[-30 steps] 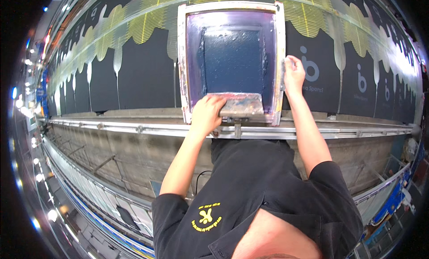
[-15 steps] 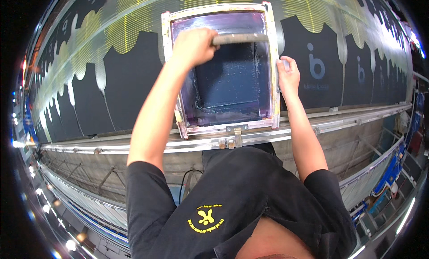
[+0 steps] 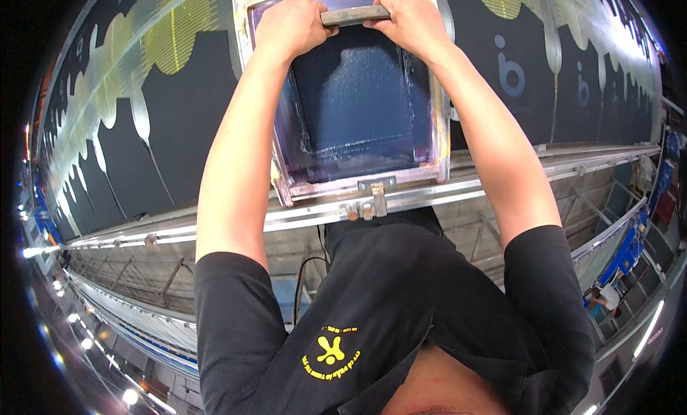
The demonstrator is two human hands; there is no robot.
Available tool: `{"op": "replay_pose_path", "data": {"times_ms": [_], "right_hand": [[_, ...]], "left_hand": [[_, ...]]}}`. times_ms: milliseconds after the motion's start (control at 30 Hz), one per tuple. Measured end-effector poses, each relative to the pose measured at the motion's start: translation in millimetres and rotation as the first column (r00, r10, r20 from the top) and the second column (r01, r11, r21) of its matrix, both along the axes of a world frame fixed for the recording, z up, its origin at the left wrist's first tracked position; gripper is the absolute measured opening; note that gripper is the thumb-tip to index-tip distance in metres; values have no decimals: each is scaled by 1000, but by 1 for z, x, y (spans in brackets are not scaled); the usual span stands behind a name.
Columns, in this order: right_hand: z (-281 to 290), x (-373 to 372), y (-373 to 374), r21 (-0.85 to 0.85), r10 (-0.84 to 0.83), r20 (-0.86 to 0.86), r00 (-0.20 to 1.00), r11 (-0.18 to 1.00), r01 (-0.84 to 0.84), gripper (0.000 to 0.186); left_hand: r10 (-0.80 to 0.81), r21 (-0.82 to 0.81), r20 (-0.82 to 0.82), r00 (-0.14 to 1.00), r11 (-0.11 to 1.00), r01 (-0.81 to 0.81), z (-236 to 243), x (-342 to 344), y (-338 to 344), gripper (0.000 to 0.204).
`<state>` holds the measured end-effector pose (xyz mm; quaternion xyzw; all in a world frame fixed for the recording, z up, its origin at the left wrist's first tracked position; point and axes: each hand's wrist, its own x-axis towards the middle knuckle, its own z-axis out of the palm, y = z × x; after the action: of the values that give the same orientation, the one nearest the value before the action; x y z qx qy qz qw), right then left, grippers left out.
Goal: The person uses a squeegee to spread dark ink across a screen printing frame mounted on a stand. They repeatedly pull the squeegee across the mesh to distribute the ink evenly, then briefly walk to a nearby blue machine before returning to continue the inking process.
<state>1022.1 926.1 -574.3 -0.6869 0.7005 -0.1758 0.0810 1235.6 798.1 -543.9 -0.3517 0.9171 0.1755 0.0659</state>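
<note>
The room (image 3: 161, 354) spreads out dim and cluttered around the rim of the view, with rows of bright lights (image 3: 129, 396) at the lower left and blue sheeting (image 3: 621, 263) at the right. Across it runs a long worktop (image 3: 175, 43), bowed by the lens, its bare far part glassy and striped with yellow lines, glare lying along both ends. Black flat pieces (image 3: 189, 86) with scalloped upper edges lie side by side on the surface, pale gaps between them. A metal rail (image 3: 308, 218) follows the near edge, just beyond a person in a black shirt (image 3: 429, 293). Between the rail and the top of the view a paint-smeared screen frame (image 3: 441, 136) rests over the worktop, slightly askew, around a mesh (image 3: 361, 93) coated in wet, dark blue ink. At the frame's far end is a grey-brown squeegee (image 3: 356, 15), set crosswise: the left hand (image 3: 292, 25) has its grip clamped on one end, the right hand (image 3: 413, 18) its grip clamped on the other. A small metal bracket (image 3: 373, 199) sits at the frame's near side, by the rail. Pale emblems (image 3: 510, 68) mark the black pieces at right.
</note>
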Motion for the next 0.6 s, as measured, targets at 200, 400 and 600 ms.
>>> {"op": "replay_pose_path", "data": {"times_ms": [200, 400, 600], "right_hand": [[3, 64, 147, -39, 52, 4, 999, 998, -52, 38], [30, 98, 225, 35, 57, 204, 977, 997, -66, 34], [21, 21, 186, -126, -418, 455, 787, 844, 521, 32]], "left_hand": [[66, -1, -119, 991, 998, -67, -15, 75, 152, 35], [31, 182, -24, 999, 983, -26, 17, 106, 226, 28], [-138, 131, 43, 989, 983, 132, 32, 61, 117, 27]]}}
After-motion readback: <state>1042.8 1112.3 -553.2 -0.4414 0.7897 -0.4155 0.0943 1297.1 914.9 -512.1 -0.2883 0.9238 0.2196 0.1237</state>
